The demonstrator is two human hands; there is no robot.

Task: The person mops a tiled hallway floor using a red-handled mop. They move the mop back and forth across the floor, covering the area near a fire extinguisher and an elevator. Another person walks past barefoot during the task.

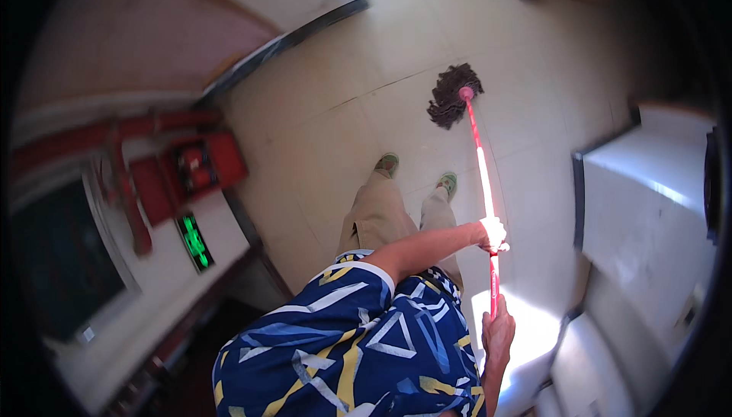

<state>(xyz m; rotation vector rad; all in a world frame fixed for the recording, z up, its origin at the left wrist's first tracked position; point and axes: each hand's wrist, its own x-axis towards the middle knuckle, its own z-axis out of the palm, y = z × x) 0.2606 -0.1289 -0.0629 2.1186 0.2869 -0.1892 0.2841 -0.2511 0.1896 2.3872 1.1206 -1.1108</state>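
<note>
A string mop with dark strands (449, 97) rests on the tiled floor ahead of my feet, its head spread unevenly to the left of a pink socket (466, 93). From the socket a pink-red handle (485, 182) slants back towards me on my right side. My left hand (493, 234), reached across my body and washed out by bright light, grips the handle partway down. Closer to me, my right hand (499, 328) is wrapped around the handle's end part. Part of the grip with printed writing shows between the two hands.
Pale floor tiles (320, 148) surround my green shoes (388, 164). On the left are a wall with red pipes (128, 188), an open red box (197, 165) and a green-lit sign (195, 241). A white wall (640, 188) with dark skirting stands right. Sunlight patches (532, 325) the floor.
</note>
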